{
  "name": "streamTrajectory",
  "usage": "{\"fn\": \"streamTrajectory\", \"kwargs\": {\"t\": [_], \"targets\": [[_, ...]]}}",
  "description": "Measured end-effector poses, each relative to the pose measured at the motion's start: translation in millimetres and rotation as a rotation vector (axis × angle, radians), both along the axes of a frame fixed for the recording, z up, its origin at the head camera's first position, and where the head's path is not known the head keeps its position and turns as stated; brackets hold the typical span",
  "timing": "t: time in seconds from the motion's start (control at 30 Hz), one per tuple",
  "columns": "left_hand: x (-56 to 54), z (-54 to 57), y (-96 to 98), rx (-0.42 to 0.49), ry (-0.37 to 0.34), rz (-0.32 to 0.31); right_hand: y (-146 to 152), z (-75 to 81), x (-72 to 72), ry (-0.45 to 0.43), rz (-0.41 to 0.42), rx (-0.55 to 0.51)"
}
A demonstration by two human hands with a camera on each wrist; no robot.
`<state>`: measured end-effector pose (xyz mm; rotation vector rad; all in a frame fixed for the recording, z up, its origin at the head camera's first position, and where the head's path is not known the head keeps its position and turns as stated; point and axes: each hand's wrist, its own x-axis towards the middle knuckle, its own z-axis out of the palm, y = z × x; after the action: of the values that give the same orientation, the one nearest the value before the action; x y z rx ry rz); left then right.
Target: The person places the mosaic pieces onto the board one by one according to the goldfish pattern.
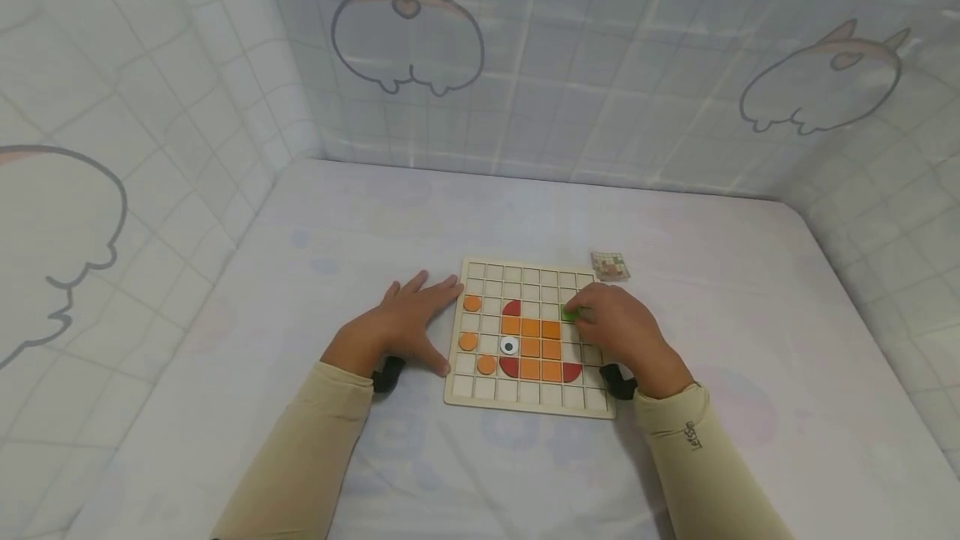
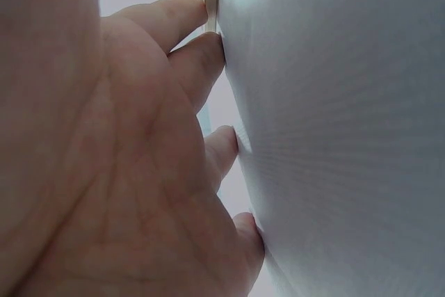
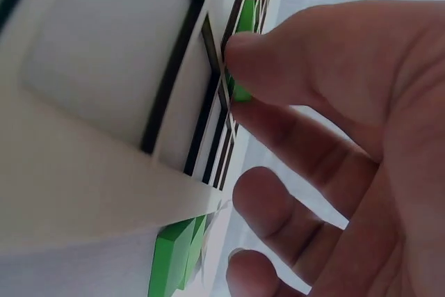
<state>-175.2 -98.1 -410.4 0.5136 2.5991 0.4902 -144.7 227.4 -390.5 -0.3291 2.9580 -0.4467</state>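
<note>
A wooden grid board [image 1: 480, 402] lies flat on the table. My right hand [image 1: 621, 325] is over its right side and pinches a green tile [image 1: 568, 313] between thumb and forefinger. In the right wrist view the green tile [image 3: 247, 15] sits at a grid cell, partly covered by the thumb. My left hand [image 1: 401, 321] is spread out, with fingertips and thumb at the board's left edge. Orange square tiles [image 1: 530, 348] fill cells in the middle, with red rounded pieces [image 1: 510, 367] at their corners and an eye disc [image 1: 508, 346] beside them.
Several orange discs [image 1: 472, 303] lie in cells along the board's left side. A small picture card [image 1: 611, 266] rests past the far right corner. Green tiles [image 3: 174, 252] lie on the table beside the board. Patterned cloth walls [image 1: 525, 65] surround the table.
</note>
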Motion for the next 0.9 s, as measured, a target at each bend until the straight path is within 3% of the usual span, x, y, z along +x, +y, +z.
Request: {"fn": "streamTrajectory", "kwargs": {"t": [0.27, 0.4, 0.67, 0.9], "targets": [[-0.3, -0.5, 1.2, 0.007, 0.004, -0.007, 6, 1.7, 2.8, -0.038, 0.004, -0.031], [-0.2, -1.0, 1.7, 0.007, -0.003, -0.005, 15, 5.0, 7.4, -0.055, -0.06, -0.054], [-0.9, 1.0, -0.1, -0.007, -0.003, -0.006, 37, 3.9, 9.2, -0.077, -0.2, -0.003], [-0.7, -1.0, -1.1, -0.003, -0.012, 0.001, 40, -0.6, 7.6, -0.124, -0.222, -0.023]]}}
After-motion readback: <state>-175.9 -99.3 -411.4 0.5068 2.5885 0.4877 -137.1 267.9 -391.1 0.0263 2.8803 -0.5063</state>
